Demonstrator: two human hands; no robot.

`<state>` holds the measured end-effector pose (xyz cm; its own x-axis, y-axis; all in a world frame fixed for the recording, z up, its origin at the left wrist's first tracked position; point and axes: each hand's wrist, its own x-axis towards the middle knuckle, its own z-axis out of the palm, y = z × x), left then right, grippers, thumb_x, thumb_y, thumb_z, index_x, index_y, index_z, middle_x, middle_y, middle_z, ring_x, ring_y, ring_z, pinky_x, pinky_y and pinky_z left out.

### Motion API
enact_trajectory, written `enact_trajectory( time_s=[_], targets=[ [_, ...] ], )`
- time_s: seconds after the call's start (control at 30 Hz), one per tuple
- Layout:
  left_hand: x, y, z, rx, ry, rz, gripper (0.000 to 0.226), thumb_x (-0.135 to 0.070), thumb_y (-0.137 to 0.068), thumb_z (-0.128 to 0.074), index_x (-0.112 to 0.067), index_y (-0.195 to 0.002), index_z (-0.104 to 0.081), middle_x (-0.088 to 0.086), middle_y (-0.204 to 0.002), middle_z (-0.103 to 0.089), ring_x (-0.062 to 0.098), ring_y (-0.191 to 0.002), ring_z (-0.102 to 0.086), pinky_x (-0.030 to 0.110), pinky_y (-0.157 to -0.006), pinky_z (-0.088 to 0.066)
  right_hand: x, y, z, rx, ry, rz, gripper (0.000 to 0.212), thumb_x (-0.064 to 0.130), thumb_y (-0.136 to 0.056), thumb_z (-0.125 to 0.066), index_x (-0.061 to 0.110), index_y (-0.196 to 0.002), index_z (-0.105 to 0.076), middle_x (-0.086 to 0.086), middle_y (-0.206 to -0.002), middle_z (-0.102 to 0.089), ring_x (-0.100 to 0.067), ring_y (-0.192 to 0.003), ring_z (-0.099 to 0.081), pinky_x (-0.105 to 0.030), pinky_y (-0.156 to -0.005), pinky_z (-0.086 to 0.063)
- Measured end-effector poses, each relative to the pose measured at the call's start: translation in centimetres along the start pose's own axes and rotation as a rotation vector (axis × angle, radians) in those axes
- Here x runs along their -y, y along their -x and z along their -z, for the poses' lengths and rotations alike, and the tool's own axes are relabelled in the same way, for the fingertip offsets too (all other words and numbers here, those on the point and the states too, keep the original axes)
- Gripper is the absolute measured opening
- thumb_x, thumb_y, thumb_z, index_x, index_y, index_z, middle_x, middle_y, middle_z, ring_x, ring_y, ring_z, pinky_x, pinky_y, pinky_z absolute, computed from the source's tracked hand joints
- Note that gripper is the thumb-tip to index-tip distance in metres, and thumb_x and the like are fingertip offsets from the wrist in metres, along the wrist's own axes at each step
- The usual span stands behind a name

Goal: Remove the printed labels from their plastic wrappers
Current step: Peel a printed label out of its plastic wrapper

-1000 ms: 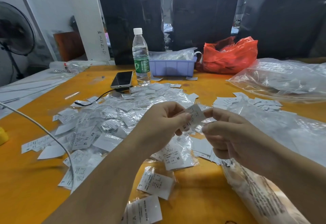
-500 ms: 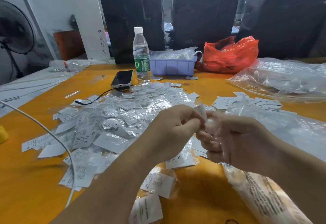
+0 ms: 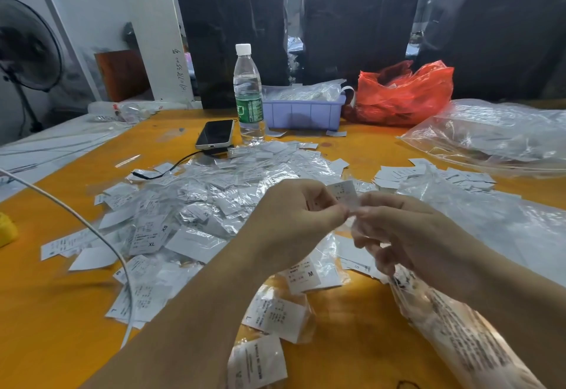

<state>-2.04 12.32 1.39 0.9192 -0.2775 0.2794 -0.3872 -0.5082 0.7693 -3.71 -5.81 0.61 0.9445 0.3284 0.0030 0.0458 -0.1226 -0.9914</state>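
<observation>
I see my left hand [image 3: 294,220] and right hand [image 3: 407,235] both pinching one small white printed label [image 3: 344,192] in blurred clear wrapper, above the orange surface [image 3: 55,312] mid-front. Right fingers [image 3: 367,246] motion-blurred. Wrapped-label pile [image 3: 196,205] centre; black wrapped bundles [image 3: 229,27] behind far edge.

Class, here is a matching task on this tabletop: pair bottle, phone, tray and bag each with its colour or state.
Things:
1. bottle
2. phone
3. tray
4. bag

Descriptions:
A. red, crumpled
B. purple, holding clear wrappers
C. upright, white cap
D. lying flat, dark screen up

Pairs: 1-C, 2-D, 3-B, 4-A
</observation>
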Motion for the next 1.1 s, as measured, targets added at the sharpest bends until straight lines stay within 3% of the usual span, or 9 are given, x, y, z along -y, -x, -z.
enact_trajectory(
  time_s=[0.17, 0.3, 0.37, 0.5, 0.63, 0.77, 0.87, 0.97, 1.1],
  targets=[
    [0.11, -0.16, -0.03, 0.020, 0.062, 0.063, 0.015, -0.036, -0.085, -0.071, -0.024, -0.076, -0.069, -0.021, -0.059, -0.059, -0.007, -0.057, -0.054, 0.008, -0.049, -0.038, 0.08, 0.03, 0.00, -0.092, 0.129, 0.105, 0.014, 0.013, -0.089, -0.064, 0.006, -0.077, -0.067, -0.003, -0.061, -0.058, -0.012, -0.048, -0.048, -0.023, -0.045, -0.041],
    [0.30, -0.32, 0.30, -0.067, 0.190, 0.109, 0.011, -0.031, -0.086, -0.070, -0.024, -0.078, -0.071, -0.010, -0.069, -0.066, 0.003, -0.063, -0.059, 0.030, -0.068, -0.053, 0.23, 0.08, 0.14, -0.108, 0.077, 0.098, 0.018, 0.024, -0.075, -0.072, 0.015, -0.061, -0.065, 0.000, -0.055, -0.054, -0.014, -0.048, -0.046, -0.023, -0.048, -0.042],
    [0.27, -0.33, 0.47, -0.071, 0.245, 0.118, 0.012, -0.034, -0.086, -0.071, -0.025, -0.078, -0.072, -0.011, -0.068, -0.066, 0.003, -0.065, -0.059, 0.033, -0.072, -0.052, 0.32, 0.15, 0.21, -0.109, 0.042, 0.090, 0.020, 0.030, -0.067, -0.075, 0.016, -0.059, -0.063, 0.003, -0.052, -0.051, -0.015, -0.047, -0.045, -0.025, -0.050, -0.042],
    [0.10, -0.22, 0.26, 0.075, 0.251, 0.102, 0.025, -0.051, -0.079, -0.071, -0.027, -0.086, -0.073, -0.010, -0.076, -0.068, -0.001, -0.069, -0.061, 0.024, -0.069, -0.048, 0.35, 0.15, 0.24, -0.045, 0.035, 0.058, 0.030, 0.032, -0.065, -0.076, 0.009, -0.063, -0.057, 0.004, -0.050, -0.046, -0.013, -0.045, -0.044, -0.026, -0.049, -0.043],
    [0.21, -0.25, -0.02, 0.029, 0.157, 0.059, 0.017, -0.037, -0.085, -0.071, -0.021, -0.079, -0.073, -0.006, -0.067, -0.065, 0.002, -0.062, -0.058, 0.024, -0.061, -0.049, 0.20, 0.24, -0.01, 0.066, 0.034, 0.011, 0.023, 0.028, -0.068, -0.075, 0.007, -0.074, -0.069, -0.005, -0.059, -0.055, -0.015, -0.051, -0.050, -0.027, -0.049, -0.046],
    [0.46, -0.40, 0.27, -0.015, 0.206, 0.125, 0.016, -0.033, -0.086, -0.072, -0.019, -0.077, -0.073, -0.011, -0.062, -0.063, -0.002, -0.058, -0.057, 0.027, -0.066, -0.050, 0.23, -0.07, 0.49, -0.090, -0.075, 0.049, 0.019, 0.020, -0.061, -0.078, 0.011, -0.077, -0.075, -0.007, -0.063, -0.061, -0.016, -0.052, -0.053, -0.025, -0.047, -0.047],
    [0.49, -0.38, 0.11, 0.040, 0.194, 0.137, 0.014, -0.034, -0.084, -0.073, -0.022, -0.077, -0.074, -0.011, -0.063, -0.064, -0.001, -0.059, -0.057, 0.024, -0.065, -0.049, -0.06, -0.43, 0.84, -0.226, -0.135, 0.084, 0.008, 0.006, -0.073, -0.074, 0.014, -0.075, -0.075, -0.002, -0.058, -0.057, -0.014, -0.050, -0.049, -0.025, -0.048, -0.046],
    [0.42, -0.27, -0.12, 0.114, 0.125, 0.141, 0.011, -0.038, -0.082, -0.074, -0.028, -0.077, -0.074, -0.016, -0.062, -0.064, -0.005, -0.057, -0.056, 0.019, -0.059, -0.042, -0.25, -0.43, 0.90, -0.316, -0.145, 0.124, 0.016, 0.000, -0.080, -0.069, 0.015, -0.083, -0.073, -0.001, -0.059, -0.058, -0.013, -0.048, -0.049, -0.027, -0.050, -0.046],
    [0.25, -0.11, -0.20, 0.135, 0.155, 0.141, 0.016, -0.049, -0.080, -0.073, -0.032, -0.079, -0.074, -0.014, -0.072, -0.068, -0.007, -0.063, -0.058, 0.021, -0.062, -0.041, -0.02, -0.11, 0.60, -0.275, -0.120, 0.144, 0.031, 0.006, -0.073, -0.076, 0.014, -0.102, -0.067, -0.011, -0.072, -0.063, -0.015, -0.050, -0.051, -0.027, -0.048, -0.046]
  ],
)
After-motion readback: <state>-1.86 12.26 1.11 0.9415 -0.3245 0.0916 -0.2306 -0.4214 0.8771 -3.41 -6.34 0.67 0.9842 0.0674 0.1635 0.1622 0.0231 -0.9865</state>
